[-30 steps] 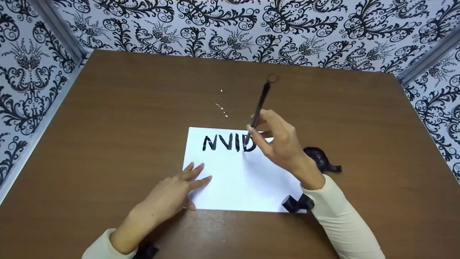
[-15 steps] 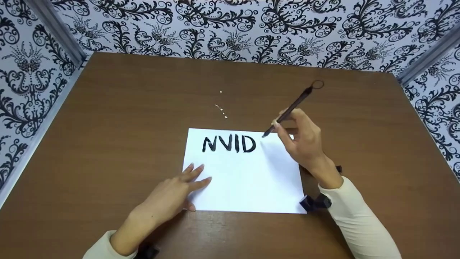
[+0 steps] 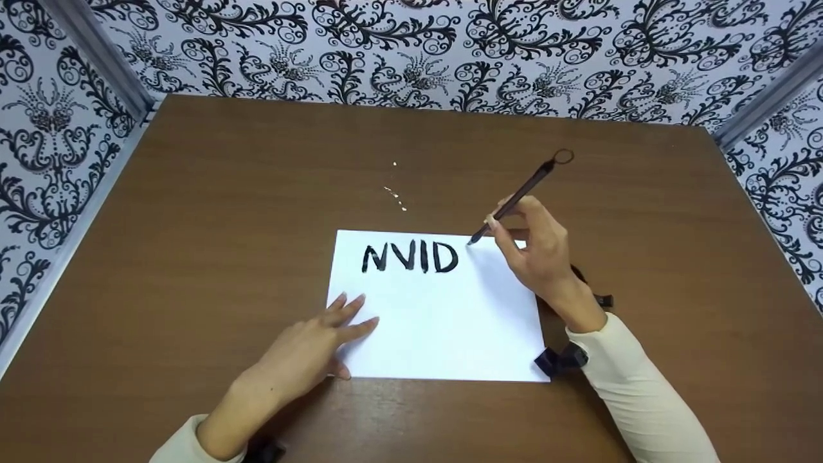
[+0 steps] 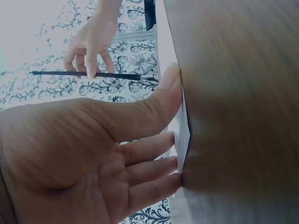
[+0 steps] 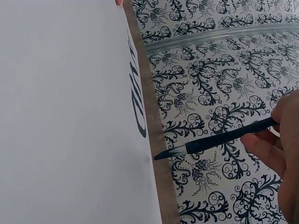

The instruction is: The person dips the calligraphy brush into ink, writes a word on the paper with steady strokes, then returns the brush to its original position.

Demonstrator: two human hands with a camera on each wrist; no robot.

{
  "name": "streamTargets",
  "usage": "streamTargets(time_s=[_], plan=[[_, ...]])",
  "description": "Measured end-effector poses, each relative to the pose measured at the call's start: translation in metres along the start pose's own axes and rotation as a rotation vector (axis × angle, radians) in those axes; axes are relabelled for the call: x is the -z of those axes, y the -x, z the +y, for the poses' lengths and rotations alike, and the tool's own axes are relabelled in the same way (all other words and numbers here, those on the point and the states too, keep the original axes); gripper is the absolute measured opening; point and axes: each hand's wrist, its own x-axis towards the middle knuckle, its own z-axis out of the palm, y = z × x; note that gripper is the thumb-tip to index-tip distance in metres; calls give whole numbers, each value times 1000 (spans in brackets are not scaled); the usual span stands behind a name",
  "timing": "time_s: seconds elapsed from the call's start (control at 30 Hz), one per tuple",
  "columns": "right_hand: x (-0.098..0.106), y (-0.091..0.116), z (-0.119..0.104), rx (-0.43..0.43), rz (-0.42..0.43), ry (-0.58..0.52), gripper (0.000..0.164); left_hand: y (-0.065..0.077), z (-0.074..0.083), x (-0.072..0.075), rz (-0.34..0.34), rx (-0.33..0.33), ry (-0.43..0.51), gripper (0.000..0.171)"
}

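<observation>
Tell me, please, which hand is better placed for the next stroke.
Probably the right hand, holding the slim dark paintbrush beside the black painted D, while the left hand rests on the rectangular white paper.

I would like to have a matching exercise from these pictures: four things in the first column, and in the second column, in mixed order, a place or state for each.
1. left hand
2. brush
3. letters NVID
4. white specks

A. painted in black near the far edge of the paper
B. on the brown table, beyond the paper
C. spread on the left side of the paper
D. held in the right hand

Right pairs: 1-C, 2-D, 3-A, 4-B.
</observation>
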Motion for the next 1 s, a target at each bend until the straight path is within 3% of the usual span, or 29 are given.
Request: streamTargets(time_s=[1.0], plan=[[-5, 5, 3, 2, -50, 2, 29, -1, 1, 1, -38, 25, 18, 73]])
